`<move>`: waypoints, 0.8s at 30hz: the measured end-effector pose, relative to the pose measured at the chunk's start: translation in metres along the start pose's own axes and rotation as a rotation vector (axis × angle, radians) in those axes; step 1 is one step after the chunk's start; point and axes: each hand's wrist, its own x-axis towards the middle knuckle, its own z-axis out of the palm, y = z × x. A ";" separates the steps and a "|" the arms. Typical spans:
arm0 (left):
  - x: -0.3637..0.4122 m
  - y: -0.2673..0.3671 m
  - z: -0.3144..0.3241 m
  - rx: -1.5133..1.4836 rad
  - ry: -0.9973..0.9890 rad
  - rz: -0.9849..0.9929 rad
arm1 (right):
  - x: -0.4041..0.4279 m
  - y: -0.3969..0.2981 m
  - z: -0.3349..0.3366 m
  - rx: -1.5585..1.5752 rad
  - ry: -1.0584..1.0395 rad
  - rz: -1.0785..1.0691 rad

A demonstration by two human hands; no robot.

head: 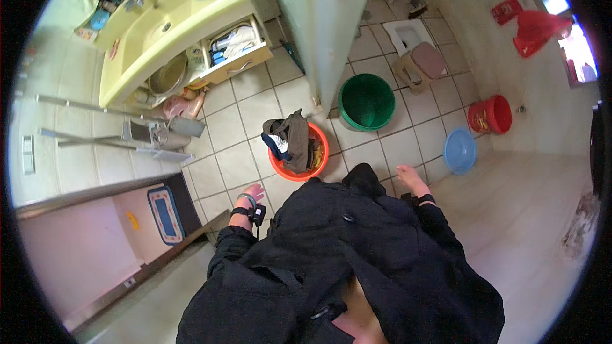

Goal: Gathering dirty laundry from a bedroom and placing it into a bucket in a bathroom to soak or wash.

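Note:
In the head view, my left hand (253,193) hangs to the left of my body with its fingers somewhat apart and nothing in it. A bracelet and a strapped device circle that wrist. Out to the right is my right hand (408,176), away from any object; its fingers look loosely curled. Between and beyond the hands, an orange basin (326,150) sits on the tiled floor. Heaped in it are dark clothes (297,141), with a brown-grey garment on top and navy and white cloth at the left. The green bucket (367,100) stands just beyond my right hand.
A half-open door (330,33) stands ahead. At left are a yellow washbasin (143,43), a pulled-out drawer (239,68) and mops (167,134) against the wall. At right are a blue basin (460,151), a red bucket (501,114), a plastic stool (428,59) and a squat toilet (399,33).

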 end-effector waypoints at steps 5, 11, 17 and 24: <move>0.002 -0.053 0.001 -0.198 0.021 0.002 | 0.044 -0.006 -0.019 -0.177 -0.202 0.017; -0.006 -0.084 0.047 -0.424 0.070 -0.028 | 0.101 -0.035 -0.082 -0.514 -0.332 0.007; 0.011 -0.181 0.069 -0.832 0.287 0.057 | 0.158 -0.122 -0.068 -0.368 -0.372 -0.016; -0.038 -0.023 0.223 -0.668 0.166 0.152 | 0.243 -0.123 -0.176 -0.640 -0.420 0.041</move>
